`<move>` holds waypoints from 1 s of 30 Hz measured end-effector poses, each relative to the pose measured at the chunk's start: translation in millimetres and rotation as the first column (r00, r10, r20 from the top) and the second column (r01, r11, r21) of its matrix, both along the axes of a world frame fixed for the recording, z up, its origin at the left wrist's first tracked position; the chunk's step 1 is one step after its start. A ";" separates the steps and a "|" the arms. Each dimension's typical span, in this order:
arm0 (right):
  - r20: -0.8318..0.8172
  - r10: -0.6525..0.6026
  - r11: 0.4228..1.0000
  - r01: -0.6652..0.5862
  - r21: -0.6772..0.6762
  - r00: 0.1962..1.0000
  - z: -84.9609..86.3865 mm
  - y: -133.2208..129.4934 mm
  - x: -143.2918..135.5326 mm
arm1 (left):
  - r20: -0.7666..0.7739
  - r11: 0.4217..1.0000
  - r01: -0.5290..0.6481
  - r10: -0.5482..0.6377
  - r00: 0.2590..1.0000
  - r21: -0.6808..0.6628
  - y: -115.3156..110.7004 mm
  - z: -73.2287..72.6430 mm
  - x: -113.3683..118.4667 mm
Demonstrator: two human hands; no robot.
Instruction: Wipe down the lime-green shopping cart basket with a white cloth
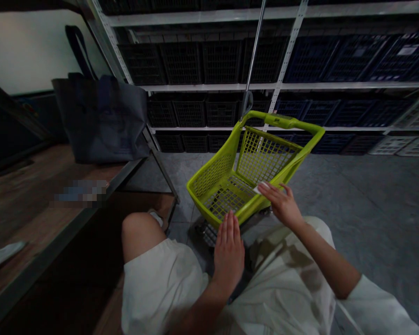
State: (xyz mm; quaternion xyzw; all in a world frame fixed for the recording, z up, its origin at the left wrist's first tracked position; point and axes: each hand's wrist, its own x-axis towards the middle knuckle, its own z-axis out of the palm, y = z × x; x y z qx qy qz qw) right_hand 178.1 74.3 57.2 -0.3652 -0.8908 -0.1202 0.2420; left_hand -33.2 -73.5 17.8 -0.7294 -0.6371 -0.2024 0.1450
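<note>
Head view: left hand flat, unclenched, at the green cart; right hand grips white cloth.

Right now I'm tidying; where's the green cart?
In the head view, the green cart stands right of centre before the shelving, left hand and right hand at its near rim.

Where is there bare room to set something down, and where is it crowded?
Bare floor runs right of the green cart, before the rack. The cart's basket floor looks open between its lattice walls. On the bench, a strip lies between the pixelated patch and the pale item. Crowded: the cart's near rim, with the left hand, right hand and white piece.
</note>
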 end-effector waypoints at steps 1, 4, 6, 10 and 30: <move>-0.030 -0.059 0.998 0.060 0.019 0.998 1.3 13.0 11.0 | 0.001 1.000 -0.001 0.001 1.000 0.000 0.0 0.0 0.4; -0.113 -0.198 0.978 0.203 0.040 0.974 1.1 31.3 20.3 | -0.001 1.000 -0.003 0.003 1.000 -0.006 -0.4 0.7 2.6; -0.150 -0.266 0.962 0.273 0.024 0.952 -2.5 20.6 3.7 | -0.007 1.000 -0.008 0.008 1.000 -0.011 -0.8 1.2 3.9; -0.149 -0.127 0.992 0.123 -0.032 0.981 -13.6 -38.0 -54.7 | -0.001 1.000 -0.005 0.005 1.000 -0.018 -0.9 0.1 3.8; -0.011 0.108 0.994 -0.108 -0.024 0.994 -5.2 -11.8 -21.0 | 0.024 1.000 0.016 -0.016 1.000 0.001 -0.8 -1.3 0.0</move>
